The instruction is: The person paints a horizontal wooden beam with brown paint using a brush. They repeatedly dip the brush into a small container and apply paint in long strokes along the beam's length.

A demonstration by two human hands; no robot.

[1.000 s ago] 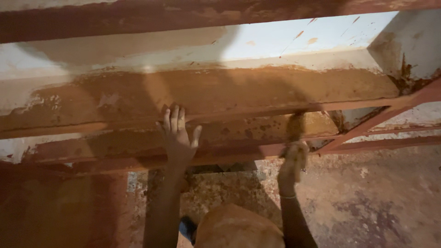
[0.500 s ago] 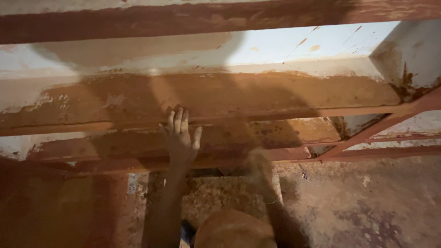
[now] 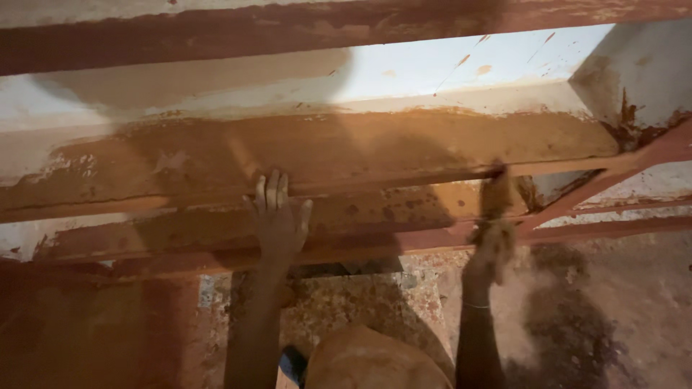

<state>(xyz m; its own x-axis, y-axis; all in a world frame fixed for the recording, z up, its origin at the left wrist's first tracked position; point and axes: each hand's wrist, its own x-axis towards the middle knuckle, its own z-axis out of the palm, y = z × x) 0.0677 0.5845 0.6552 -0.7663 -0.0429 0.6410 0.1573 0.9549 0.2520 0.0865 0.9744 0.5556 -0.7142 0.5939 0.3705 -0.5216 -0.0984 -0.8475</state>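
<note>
I see my left hand [image 3: 280, 220] pressed flat, fingers apart, on the rust-red beam [image 3: 180, 173]; my right hand [image 3: 490, 248], its grip clamped on a dusty brush [image 3: 496, 191], may slip as dust billows

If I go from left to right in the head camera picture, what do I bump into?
Left hand pressed flat on the muddy ledge → right hand holding a dusty clump up to the ledge → slanted red metal bar.

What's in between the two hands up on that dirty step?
Nothing sits between the left hand and the right hand. The head view shows only the bare step, caked with reddish-brown dirt, along that stretch.
</note>
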